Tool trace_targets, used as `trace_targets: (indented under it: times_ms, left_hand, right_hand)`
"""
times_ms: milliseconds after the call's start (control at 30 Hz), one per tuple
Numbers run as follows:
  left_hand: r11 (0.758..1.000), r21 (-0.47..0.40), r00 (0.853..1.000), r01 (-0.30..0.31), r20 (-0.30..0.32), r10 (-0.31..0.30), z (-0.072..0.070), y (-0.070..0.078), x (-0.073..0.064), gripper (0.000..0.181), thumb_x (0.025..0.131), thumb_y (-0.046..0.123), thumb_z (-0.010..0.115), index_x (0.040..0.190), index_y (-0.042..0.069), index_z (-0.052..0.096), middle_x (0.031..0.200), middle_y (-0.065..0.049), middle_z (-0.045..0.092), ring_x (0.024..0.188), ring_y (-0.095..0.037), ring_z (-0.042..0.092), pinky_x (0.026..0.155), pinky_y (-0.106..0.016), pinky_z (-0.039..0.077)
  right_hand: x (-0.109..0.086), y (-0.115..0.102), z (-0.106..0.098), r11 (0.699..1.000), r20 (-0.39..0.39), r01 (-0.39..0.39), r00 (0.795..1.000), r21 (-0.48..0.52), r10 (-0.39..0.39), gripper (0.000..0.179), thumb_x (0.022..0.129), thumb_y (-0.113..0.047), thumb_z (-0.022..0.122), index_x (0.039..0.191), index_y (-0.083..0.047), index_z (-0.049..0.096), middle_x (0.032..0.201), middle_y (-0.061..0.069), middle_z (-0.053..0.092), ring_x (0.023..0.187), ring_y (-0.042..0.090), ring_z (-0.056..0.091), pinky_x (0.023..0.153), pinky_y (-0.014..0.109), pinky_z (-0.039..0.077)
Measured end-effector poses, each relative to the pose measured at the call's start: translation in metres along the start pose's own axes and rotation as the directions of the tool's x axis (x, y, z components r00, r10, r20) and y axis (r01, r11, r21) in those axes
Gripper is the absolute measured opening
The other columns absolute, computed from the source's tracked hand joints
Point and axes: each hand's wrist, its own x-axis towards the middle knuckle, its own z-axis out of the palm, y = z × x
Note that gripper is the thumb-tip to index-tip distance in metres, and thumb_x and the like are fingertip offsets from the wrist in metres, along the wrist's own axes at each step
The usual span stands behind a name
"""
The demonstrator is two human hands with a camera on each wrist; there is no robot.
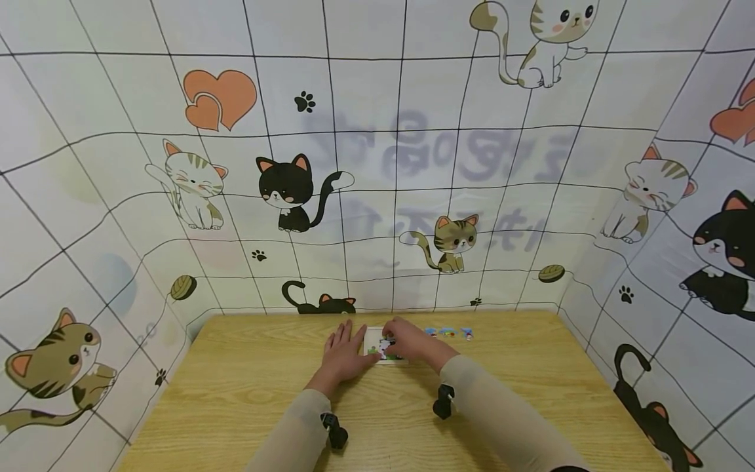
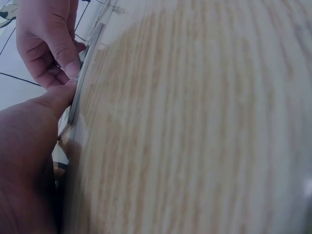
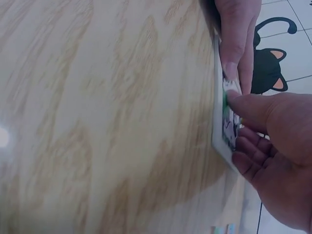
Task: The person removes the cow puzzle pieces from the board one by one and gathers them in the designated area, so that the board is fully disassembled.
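Note:
A small white-framed picture puzzle lies flat on the wooden table. My left hand rests at its left side, fingers spread and straight, the thumb reaching over the near left corner. From the right, my right hand bends over the puzzle and holds a puzzle piece between thumb and fingers, against the board. Those fingers hide much of the piece. In the right wrist view, the thumb and curled fingers of the right hand sit over the coloured picture, near the left thumb.
Several loose blue, red and yellow puzzle pieces lie in a row to the right of the board. The wooden table is bordered by a white cloth wall printed with cats and grid lines. Both wrists carry small black cameras.

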Motion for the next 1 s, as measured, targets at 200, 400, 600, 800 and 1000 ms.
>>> trace_targets:
  times_ms: [200, 400, 600, 800, 1000]
  left_hand:
    - [1.0, -0.005, 1.0, -0.005, -0.011, 0.005, 0.0, 0.001, 0.0, 0.095, 0.099, 0.072, 0.067, 0.176, 0.025, 0.035, 0.184, -0.019, 0.013, 0.17, -0.042, 0.008, 0.133, -0.065, 0.008]
    - [1.0, 0.002, 1.0, 0.0, -0.008, 0.0, 0.001, 0.0, -0.002, 0.096, 0.1, 0.073, 0.065, 0.176, 0.024, 0.034, 0.184, -0.02, 0.012, 0.17, -0.042, 0.007, 0.133, -0.064, 0.008]
    - [1.0, -0.011, 1.0, -0.01, -0.021, 0.01, -0.003, 0.006, -0.008, 0.096, 0.101, 0.072, 0.064, 0.176, 0.02, 0.035, 0.183, -0.023, 0.012, 0.17, -0.044, 0.007, 0.133, -0.065, 0.008]
    - [1.0, -0.025, 1.0, -0.011, -0.01, 0.011, -0.007, 0.009, -0.011, 0.096, 0.102, 0.072, 0.064, 0.176, 0.018, 0.034, 0.183, -0.024, 0.011, 0.17, -0.044, 0.007, 0.133, -0.065, 0.006]
    - [1.0, 0.0, 1.0, -0.02, -0.021, 0.02, -0.001, 0.003, -0.004, 0.095, 0.101, 0.072, 0.064, 0.176, 0.02, 0.035, 0.183, -0.023, 0.012, 0.17, -0.044, 0.008, 0.133, -0.065, 0.008]
  right_hand:
    - [-0.004, 0.004, 0.003, 0.995, -0.053, 0.046, 0.998, 0.09, -0.041, 0.042, 0.102, -0.01, 0.082, 0.137, 0.004, 0.063, 0.128, 0.013, 0.063, 0.12, 0.031, 0.064, 0.104, 0.052, 0.055]
    - [-0.005, 0.009, 0.008, 0.992, -0.103, 0.065, 0.993, 0.112, -0.053, 0.045, 0.1, -0.012, 0.085, 0.137, 0.003, 0.064, 0.123, 0.01, 0.066, 0.111, 0.025, 0.066, 0.097, 0.05, 0.057]
    - [-0.004, 0.011, 0.009, 0.994, -0.122, 0.059, 0.991, 0.09, -0.048, 0.039, 0.102, -0.009, 0.082, 0.137, -0.001, 0.066, 0.121, 0.005, 0.068, 0.106, 0.021, 0.066, 0.092, 0.046, 0.058]
    - [-0.003, 0.011, 0.007, 0.997, -0.136, 0.067, 0.989, 0.042, -0.061, 0.035, 0.101, -0.007, 0.082, 0.134, -0.002, 0.069, 0.121, 0.006, 0.07, 0.104, 0.021, 0.067, 0.092, 0.046, 0.058]
    - [-0.004, 0.012, 0.008, 0.997, -0.15, 0.076, 0.986, -0.025, -0.079, 0.035, 0.1, -0.009, 0.083, 0.133, -0.003, 0.072, 0.119, 0.004, 0.071, 0.1, 0.018, 0.067, 0.089, 0.043, 0.059]
